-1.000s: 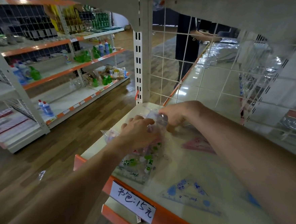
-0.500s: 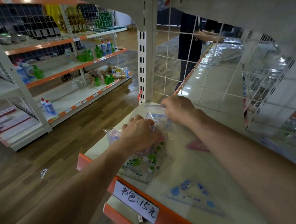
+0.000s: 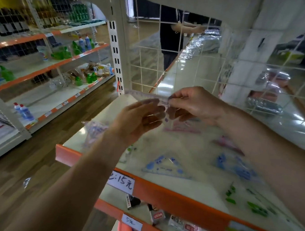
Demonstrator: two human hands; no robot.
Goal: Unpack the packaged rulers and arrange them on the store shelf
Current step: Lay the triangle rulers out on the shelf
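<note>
One ruler (image 3: 144, 96), right hand (image 3: 194, 104) pinching, left hand (image 3: 138, 119) beneath

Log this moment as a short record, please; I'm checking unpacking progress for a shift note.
Right grip: pinches one end of the clear ruler, held above the shelf
Left grip: at the clear plastic under the ruler; hold too blurred to tell
On shelf: blue set square, pink set square, green-printed pieces
Left edge: crumpled packet
Price label: 15元

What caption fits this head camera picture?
Right hand pinches a clear ruler over the shelf, left hand close beside.
</note>
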